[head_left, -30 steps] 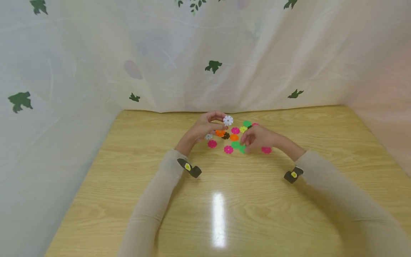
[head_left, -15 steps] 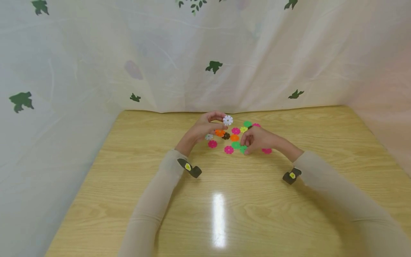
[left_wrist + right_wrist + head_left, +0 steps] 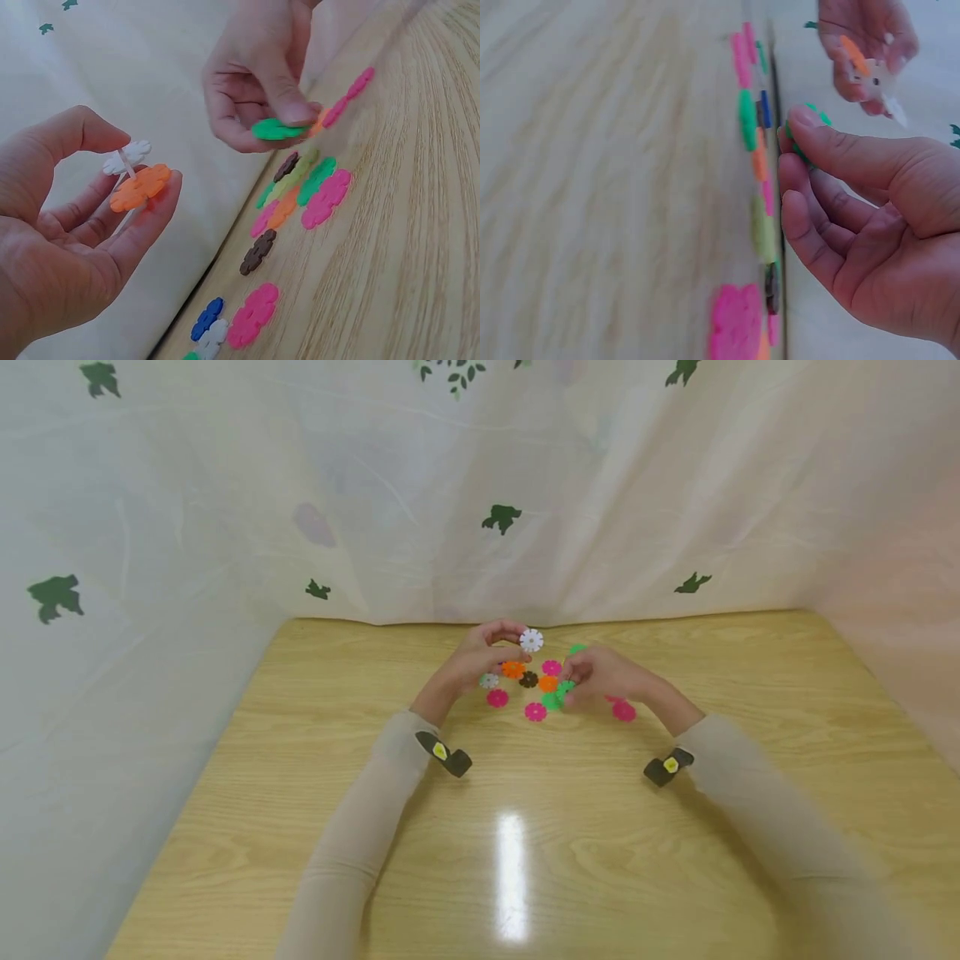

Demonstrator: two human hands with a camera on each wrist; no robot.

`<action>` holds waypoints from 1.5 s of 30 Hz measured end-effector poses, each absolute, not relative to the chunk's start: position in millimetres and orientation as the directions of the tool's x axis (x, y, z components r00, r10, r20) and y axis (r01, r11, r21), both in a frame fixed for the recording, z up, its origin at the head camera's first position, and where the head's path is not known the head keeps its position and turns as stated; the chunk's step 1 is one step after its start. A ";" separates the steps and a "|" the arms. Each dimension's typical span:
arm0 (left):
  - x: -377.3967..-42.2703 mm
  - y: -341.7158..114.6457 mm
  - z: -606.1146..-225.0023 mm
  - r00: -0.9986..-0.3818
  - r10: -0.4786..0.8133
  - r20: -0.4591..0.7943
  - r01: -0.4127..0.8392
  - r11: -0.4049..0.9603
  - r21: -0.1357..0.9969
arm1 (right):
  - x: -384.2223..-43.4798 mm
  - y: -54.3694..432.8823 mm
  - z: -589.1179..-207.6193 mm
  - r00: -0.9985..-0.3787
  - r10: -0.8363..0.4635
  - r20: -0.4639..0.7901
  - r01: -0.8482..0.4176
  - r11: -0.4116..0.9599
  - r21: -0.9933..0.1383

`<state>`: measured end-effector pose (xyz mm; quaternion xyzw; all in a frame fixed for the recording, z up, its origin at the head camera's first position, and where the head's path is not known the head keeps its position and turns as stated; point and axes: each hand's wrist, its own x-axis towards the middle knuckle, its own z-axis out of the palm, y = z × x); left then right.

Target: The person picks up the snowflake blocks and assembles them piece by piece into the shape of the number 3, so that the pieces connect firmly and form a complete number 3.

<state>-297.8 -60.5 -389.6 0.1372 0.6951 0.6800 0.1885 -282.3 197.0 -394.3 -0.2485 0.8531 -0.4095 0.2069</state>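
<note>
My left hand [image 3: 480, 656] holds a small joined piece of slotted, flower-shaped plastic discs over the far middle of the table. In the left wrist view, a white disc [image 3: 135, 152] and an orange disc [image 3: 141, 187] of that piece sit between thumb and fingers. My right hand [image 3: 609, 677] pinches a green disc [image 3: 277, 130] between thumb and fingertips, just above the loose discs. From the right wrist camera, the thumb covers much of that green disc, and the left hand with its piece appears beyond it.
Loose discs lie scattered under and between the hands, among them a pink disc [image 3: 536, 712], a brown disc [image 3: 528, 679] and a blue disc [image 3: 207, 319]. More pink discs [image 3: 624, 711] lie below the right wrist. A pale cloth [image 3: 420, 543] hangs behind the wooden table [image 3: 420, 860].
My right hand has picked up the green disc from the table and lifted it slightly, up and to the left. My left hand stays in place with its joined discs.
</note>
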 end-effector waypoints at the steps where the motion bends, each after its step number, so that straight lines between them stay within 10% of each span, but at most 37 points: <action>1: -298.0 -60.5 -390.1 -0.893 0.444 -0.076 -0.068 0.035 0.997 | -283.3 195.8 -392.3 -0.803 -0.578 -0.145 -0.241 0.537 -0.808; 13: -296.5 -60.1 -390.8 -0.898 0.435 -0.069 -0.066 0.023 0.998 | -292.5 185.6 -366.9 -0.913 -0.405 -0.040 -0.134 0.392 -0.910; 45: -296.4 -59.7 -390.9 -0.896 0.441 -0.060 -0.063 0.009 0.998 | -291.3 170.3 -375.6 -0.967 -0.248 0.051 -0.110 0.229 -0.967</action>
